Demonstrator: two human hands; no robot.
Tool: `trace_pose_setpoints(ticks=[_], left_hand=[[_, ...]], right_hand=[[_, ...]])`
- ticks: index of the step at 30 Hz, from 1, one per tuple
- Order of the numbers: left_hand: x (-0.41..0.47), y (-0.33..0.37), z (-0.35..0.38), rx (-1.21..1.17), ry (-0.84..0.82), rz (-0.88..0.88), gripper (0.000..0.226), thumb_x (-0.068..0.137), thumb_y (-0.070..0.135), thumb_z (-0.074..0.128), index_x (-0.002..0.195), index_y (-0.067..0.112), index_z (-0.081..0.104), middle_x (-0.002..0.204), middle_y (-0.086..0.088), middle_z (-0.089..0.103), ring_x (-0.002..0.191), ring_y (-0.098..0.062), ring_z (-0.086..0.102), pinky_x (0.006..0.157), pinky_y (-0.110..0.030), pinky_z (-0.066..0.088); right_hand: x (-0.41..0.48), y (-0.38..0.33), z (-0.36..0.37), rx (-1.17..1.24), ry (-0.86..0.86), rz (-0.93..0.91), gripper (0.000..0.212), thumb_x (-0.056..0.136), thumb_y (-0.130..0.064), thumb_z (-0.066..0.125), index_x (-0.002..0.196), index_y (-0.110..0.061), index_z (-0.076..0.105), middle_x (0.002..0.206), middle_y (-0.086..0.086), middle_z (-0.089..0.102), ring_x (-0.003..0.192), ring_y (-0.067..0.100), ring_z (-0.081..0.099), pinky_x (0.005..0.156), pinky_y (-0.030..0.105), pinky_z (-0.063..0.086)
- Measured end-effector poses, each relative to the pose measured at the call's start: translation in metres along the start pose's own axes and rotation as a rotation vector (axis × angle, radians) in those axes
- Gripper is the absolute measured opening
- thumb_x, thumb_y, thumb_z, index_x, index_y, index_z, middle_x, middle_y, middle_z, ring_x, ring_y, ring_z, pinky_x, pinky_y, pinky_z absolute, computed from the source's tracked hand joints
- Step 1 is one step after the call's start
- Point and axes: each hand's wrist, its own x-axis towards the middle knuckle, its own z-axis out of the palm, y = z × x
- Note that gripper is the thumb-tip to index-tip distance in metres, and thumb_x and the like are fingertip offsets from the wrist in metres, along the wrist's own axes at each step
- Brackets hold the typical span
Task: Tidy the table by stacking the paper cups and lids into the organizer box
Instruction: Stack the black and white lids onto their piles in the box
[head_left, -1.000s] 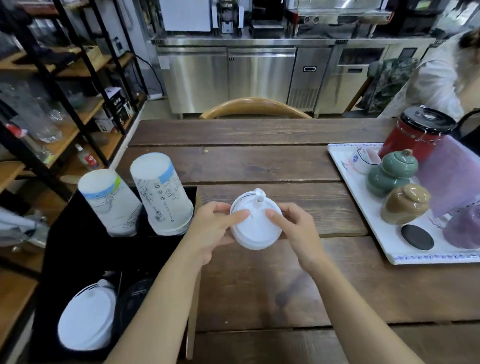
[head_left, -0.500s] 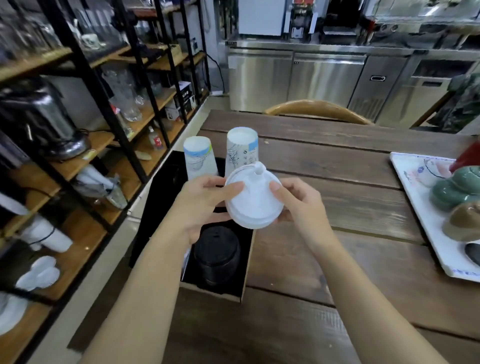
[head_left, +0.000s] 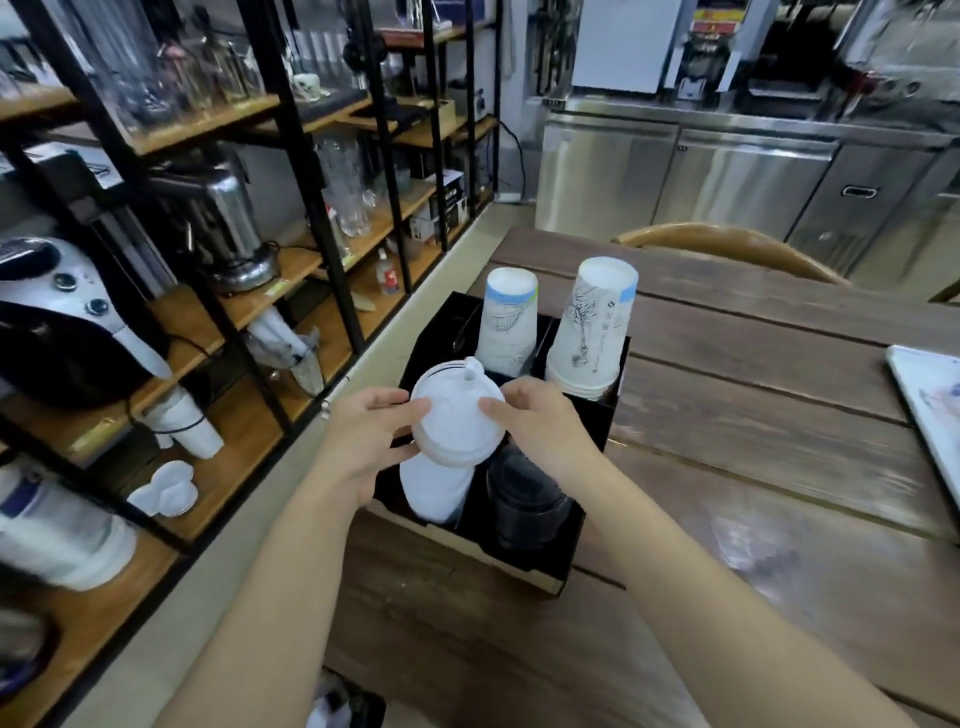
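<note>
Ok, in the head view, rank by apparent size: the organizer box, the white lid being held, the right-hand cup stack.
1. organizer box
2. right-hand cup stack
3. white lid, held by both hands; it is nearer the camera, so its gap to the stack is unsure.

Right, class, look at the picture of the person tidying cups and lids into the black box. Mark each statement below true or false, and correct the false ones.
1. Both hands hold the white lid. True: the left hand and right hand grip it from either side.
2. The lid lies flat on the table. False: it is held in the air above the black box.
3. Two stacks of paper cups stand upside down at the far end of the box. True.
4. The stack of black lids sits outside the box. False: it sits inside, in a near compartment.
5. The box is in the middle of the table. False: it is at the table's left edge.
</note>
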Motion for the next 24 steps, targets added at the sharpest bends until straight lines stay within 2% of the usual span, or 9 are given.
trace_pose_setpoints(ticks=[2,8,10,12,15,19,24], left_hand=[[0.006,-0.008,-0.008,0.012,0.029,-0.023,0.037,0.083,0.014,0.069,0.114,0.000,0.057,0.119,-0.018,0.062,0.109,-0.032,0.060,0.086,-0.047,0.054],[0.024,-0.034,-0.016,0.046,0.098,-0.068,0.023,0.087,0.016,0.064,0.104,0.001,0.059,0.116,-0.019,0.062,0.107,-0.033,0.060,0.082,-0.046,0.055],[0.030,-0.042,-0.016,0.063,0.106,-0.076,0.024,0.088,0.015,0.062,0.105,-0.001,0.058,0.113,-0.018,0.062,0.105,-0.032,0.059,0.076,-0.040,0.054],[0.035,-0.049,-0.016,0.077,0.094,-0.089,0.024,0.089,0.016,0.061,0.105,-0.001,0.057,0.107,-0.016,0.061,0.102,-0.031,0.059,0.072,-0.037,0.054],[0.043,-0.058,-0.016,0.121,0.085,-0.086,0.018,0.090,0.016,0.059,0.102,0.003,0.058,0.100,-0.013,0.060,0.095,-0.029,0.057,0.069,-0.036,0.053],[0.048,-0.064,-0.016,0.174,0.098,-0.082,0.011,0.090,0.018,0.057,0.094,0.009,0.059,0.099,-0.013,0.061,0.089,-0.028,0.058,0.084,-0.048,0.054],[0.049,-0.068,-0.016,0.248,0.096,-0.065,0.015,0.088,0.021,0.060,0.100,0.013,0.059,0.102,-0.010,0.062,0.099,-0.029,0.060,0.090,-0.052,0.053]], right_hand=[[0.009,-0.002,0.009,-0.119,-0.038,0.006,0.042,0.086,-0.032,0.057,0.093,0.010,0.054,0.073,0.007,0.047,0.066,0.018,0.042,0.063,0.031,0.030],[0.027,0.001,0.033,-0.387,-0.181,0.073,0.032,0.091,-0.030,0.048,0.104,-0.002,0.054,0.086,0.007,0.055,0.075,0.021,0.050,0.066,0.034,0.036],[0.030,0.003,0.039,-0.456,-0.247,0.097,0.030,0.093,-0.029,0.044,0.112,-0.006,0.050,0.094,0.005,0.054,0.084,0.022,0.051,0.076,0.037,0.041],[0.032,0.007,0.044,-0.545,-0.271,0.123,0.031,0.093,-0.030,0.042,0.116,-0.010,0.047,0.096,0.003,0.052,0.091,0.023,0.049,0.092,0.043,0.039],[0.036,0.014,0.048,-0.596,-0.283,0.134,0.028,0.093,-0.031,0.042,0.111,-0.011,0.046,0.099,0.005,0.053,0.095,0.026,0.050,0.095,0.044,0.037],[0.040,0.020,0.053,-0.635,-0.273,0.147,0.038,0.093,-0.036,0.042,0.122,-0.012,0.047,0.116,0.009,0.060,0.110,0.029,0.053,0.102,0.046,0.032],[0.043,0.029,0.055,-0.841,-0.264,0.123,0.036,0.093,-0.042,0.040,0.110,-0.012,0.051,0.120,0.012,0.058,0.122,0.030,0.041,0.102,0.047,0.023]])
